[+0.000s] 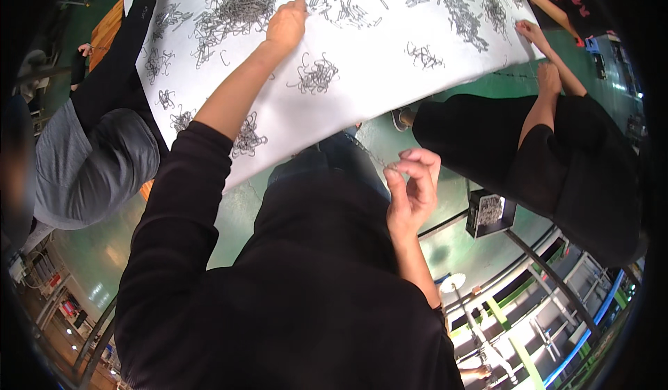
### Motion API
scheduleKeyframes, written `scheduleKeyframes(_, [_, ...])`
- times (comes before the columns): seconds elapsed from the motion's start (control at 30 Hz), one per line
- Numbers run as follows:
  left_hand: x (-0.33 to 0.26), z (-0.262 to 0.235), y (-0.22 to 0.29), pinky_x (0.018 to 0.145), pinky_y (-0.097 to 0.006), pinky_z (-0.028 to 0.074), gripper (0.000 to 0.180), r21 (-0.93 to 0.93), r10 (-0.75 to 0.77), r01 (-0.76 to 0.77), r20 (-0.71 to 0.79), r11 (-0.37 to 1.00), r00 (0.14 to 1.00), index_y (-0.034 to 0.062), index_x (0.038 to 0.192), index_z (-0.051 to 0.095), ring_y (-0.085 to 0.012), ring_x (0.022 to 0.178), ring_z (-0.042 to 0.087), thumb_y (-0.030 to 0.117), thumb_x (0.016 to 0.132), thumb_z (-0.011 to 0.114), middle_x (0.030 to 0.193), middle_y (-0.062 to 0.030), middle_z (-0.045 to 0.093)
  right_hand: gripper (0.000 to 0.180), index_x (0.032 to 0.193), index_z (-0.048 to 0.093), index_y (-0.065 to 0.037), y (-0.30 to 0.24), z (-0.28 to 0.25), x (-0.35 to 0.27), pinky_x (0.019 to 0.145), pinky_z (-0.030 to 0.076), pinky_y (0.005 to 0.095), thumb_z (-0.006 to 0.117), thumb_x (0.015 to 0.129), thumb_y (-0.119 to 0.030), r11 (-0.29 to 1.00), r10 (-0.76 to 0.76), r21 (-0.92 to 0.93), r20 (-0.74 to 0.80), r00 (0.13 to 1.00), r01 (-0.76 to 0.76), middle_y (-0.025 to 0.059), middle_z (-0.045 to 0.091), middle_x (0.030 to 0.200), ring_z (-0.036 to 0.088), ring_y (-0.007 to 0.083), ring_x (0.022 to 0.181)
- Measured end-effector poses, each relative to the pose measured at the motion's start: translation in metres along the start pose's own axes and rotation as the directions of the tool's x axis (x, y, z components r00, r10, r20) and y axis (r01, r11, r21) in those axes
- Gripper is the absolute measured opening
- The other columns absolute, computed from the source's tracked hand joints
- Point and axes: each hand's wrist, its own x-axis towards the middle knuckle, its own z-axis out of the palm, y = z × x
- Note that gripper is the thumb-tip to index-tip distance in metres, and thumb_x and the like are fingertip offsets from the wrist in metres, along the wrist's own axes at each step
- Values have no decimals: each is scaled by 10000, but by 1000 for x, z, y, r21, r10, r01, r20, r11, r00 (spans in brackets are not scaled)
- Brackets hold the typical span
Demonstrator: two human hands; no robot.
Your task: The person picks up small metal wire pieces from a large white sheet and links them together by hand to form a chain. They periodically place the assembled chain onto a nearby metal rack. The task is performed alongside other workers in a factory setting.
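Wearer's torso fills the lower centre: a plain black long-sleeved top, matte, no print or logo visible.

Left sleeve (182,202) black, loose, pushed up so the cuff sits high on the forearm, toward 11 o'clock; soft folds along the upper arm. Forearm bare beyond it; left hand (286,24) bare, no glove, ring or watch seen.

Right sleeve mostly hidden behind the torso. Right forearm bare; right hand (412,189) bare, no jewellery. Dark blue trousers show just above the chest, at 12 o'clock.

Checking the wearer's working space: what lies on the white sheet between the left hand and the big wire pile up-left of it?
In the head view, bare white sheet with a few loose wire clips separates the left hand from the big wire pile.
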Motion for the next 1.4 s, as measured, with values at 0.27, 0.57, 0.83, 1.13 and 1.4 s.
scheduleKeyframes(0.27, [-118, -93, 67, 673, -248, 491, 263, -837, 7, 379, 415, 396, 910, -9, 1088, 626, -120, 820, 647, 148, 879, 654, 902, -66, 689, 95, 829, 665, -30, -3, 20, -26, 782, 447, 303, 734, 764, -30, 999, 22, -39, -9, 1000, -22, 71, 545, 932, 545, 183, 873])
scheduleKeyframes(0.57, [-211, -171, 120, 671, -221, 493, 135, -879, 36, 369, 397, 302, 917, -7, 937, 699, -75, 729, 619, 93, 858, 654, 816, -38, 696, 89, 828, 670, -27, -16, 49, -46, 767, 449, 301, 732, 764, -27, 996, -18, -93, 9, 1000, 19, 71, 545, 926, 545, 191, 871])
scheduleKeyframes(0.83, [-229, -172, 111, 731, -259, 490, 103, -879, 75, 84, 135, 470, 988, 29, 934, 698, -131, 868, 622, 59, 839, 670, 1002, -69, 658, 73, 837, 663, -29, -13, 60, -49, 803, 454, 317, 714, 785, -39, 979, -92, -180, 59, 994, 101, 91, 549, 919, 552, 215, 882])
scheduleKeyframes(1.13, [-241, -181, 105, 720, -291, 496, 133, -826, 62, 21, 68, 563, 996, 57, 931, 723, -180, 862, 610, 29, 807, 687, 932, -62, 654, 108, 903, 662, -26, 53, 85, 36, 717, 467, 358, 656, 831, -106, 966, 31, -246, 407, 913, 77, 106, 631, 873, 608, 241, 785])
scheduleKeyframes(1.4, [-253, -184, 113, 679, -305, 496, 132, -814, -61, 7, -34, 581, 998, 72, 925, 714, -197, 810, 587, 47, 796, 700, 882, -47, 651, 117, 855, 696, -96, 111, 230, 102, 782, 482, 422, 631, 831, -190, 675, 198, -644, 630, 751, 361, 93, 654, 907, 638, 284, 850])
